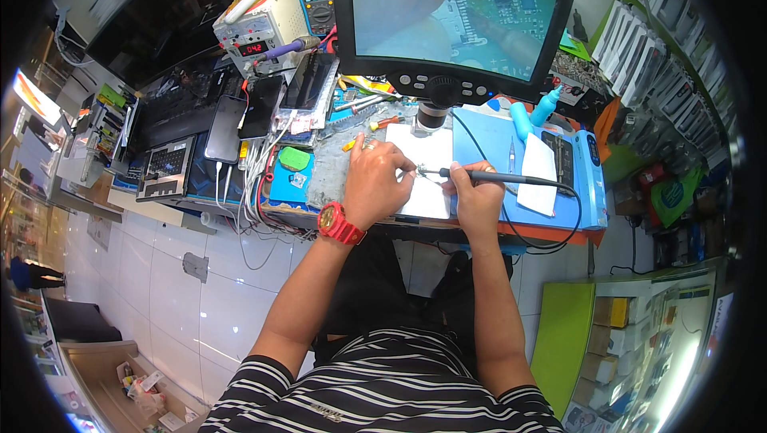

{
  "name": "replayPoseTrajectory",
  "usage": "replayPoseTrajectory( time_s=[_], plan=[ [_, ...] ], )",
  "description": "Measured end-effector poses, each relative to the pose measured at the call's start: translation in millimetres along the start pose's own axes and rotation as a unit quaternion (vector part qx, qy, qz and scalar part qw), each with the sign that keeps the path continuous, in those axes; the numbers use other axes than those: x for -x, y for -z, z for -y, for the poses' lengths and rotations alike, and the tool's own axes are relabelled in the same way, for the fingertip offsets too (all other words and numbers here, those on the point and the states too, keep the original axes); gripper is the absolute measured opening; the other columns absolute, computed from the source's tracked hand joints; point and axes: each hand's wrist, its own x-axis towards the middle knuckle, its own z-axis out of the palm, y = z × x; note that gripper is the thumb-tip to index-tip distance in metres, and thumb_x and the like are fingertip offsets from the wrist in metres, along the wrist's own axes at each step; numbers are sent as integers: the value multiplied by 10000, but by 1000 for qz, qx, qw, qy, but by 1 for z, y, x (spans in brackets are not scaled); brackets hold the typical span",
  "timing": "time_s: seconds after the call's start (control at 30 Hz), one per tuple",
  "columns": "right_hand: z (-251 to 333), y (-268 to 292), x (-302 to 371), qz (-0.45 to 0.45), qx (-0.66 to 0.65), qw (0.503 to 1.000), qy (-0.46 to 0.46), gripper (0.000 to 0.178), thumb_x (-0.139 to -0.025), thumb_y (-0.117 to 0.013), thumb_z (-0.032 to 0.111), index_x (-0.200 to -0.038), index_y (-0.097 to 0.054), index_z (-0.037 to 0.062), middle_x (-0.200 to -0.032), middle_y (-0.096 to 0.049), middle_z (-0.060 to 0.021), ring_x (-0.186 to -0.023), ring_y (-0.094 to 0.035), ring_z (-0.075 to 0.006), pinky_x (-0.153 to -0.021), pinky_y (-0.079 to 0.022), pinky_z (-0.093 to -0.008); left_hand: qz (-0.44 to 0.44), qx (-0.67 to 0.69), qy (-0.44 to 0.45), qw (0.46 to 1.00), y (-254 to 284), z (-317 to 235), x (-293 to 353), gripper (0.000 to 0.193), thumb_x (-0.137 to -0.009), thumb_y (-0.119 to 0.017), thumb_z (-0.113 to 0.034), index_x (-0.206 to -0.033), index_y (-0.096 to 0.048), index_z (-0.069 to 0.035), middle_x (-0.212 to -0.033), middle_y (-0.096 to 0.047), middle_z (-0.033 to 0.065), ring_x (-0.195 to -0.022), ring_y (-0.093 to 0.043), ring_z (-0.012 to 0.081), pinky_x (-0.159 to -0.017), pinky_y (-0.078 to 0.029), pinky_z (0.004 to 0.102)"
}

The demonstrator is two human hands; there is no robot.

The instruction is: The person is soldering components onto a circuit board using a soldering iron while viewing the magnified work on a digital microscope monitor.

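Observation:
My left hand (pixel 379 183), with a red watch at its wrist, has thumb and finger pinched at the edge of a tiny circuit board (pixel 422 170). The board sits over a white sheet (pixel 430 207), below the lens of a digital microscope (pixel 432 116). Closed like a pen grip, my right hand (pixel 478 203) holds a soldering iron (pixel 521 180) by its black handle, the tip pointing left at the board. On the microscope screen (pixel 399 13), an enlarged fingertip lies beside a comb-like connector on a green board, and a blurred brownish tip comes from the right.
Left of the work stand phones (pixel 226 131) with cables, a power supply (pixel 254 37) and a blue multimeter (pixel 317 3). A green sponge (pixel 295 159) lies near the left hand. Blue bottles (pixel 546 106) and tweezers (pixel 512 153) are at right. The iron's black cord (pixel 578 213) loops over the table edge.

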Motion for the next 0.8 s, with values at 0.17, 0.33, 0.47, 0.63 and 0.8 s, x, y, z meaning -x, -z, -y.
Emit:
replayPoseTrajectory(
  time_s=[0.17,0.33,0.47,0.63,0.8],
  plan=[
    [0,-1,0,1,-6,1000,2,181,-1028,-757,91,-952,-625,-7,-817,-759,-133,-698,-746,-157,-693,-612,-292,1,0,-1,1000,0,1,1,81,-879,-796,-163,-872,-846,-99,-930,-750,72,-989,-705,303,-1288,-271,660],
    [2,-1,0,-2,-6,1000,-5,177,-1028,-755,90,-948,-629,-6,-824,-763,-136,-694,-740,-148,-688,-607,-288,4,1,2,1000,0,1,0,81,-880,-796,-162,-875,-847,-100,-931,-752,71,-986,-706,297,-1290,-264,665],
    [2,0,0,-1,3,1000,-5,181,-1031,-753,94,-944,-630,-6,-826,-765,-136,-694,-737,-142,-684,-603,-281,3,-1,-1,1000,-1,1,0,83,-881,-796,-161,-876,-848,-98,-935,-754,72,-984,-708,297,-1290,-264,666],
    [6,-2,0,0,4,1000,-4,188,-1036,-750,102,-940,-629,-6,-829,-765,-133,-695,-739,-140,-685,-604,-277,5,0,1,1000,0,1,0,85,-881,-796,-161,-878,-850,-96,-941,-757,72,-989,-708,297,-1289,-266,666],
    [4,-1,0,0,1,1000,-9,192,-1035,-752,106,-941,-627,-5,-836,-765,-136,-697,-743,-144,-687,-607,-278,4,0,1,1000,0,1,0,83,-880,-797,-162,-876,-849,-98,-938,-753,70,-995,-704,294,-1289,-269,661]
  ],
)
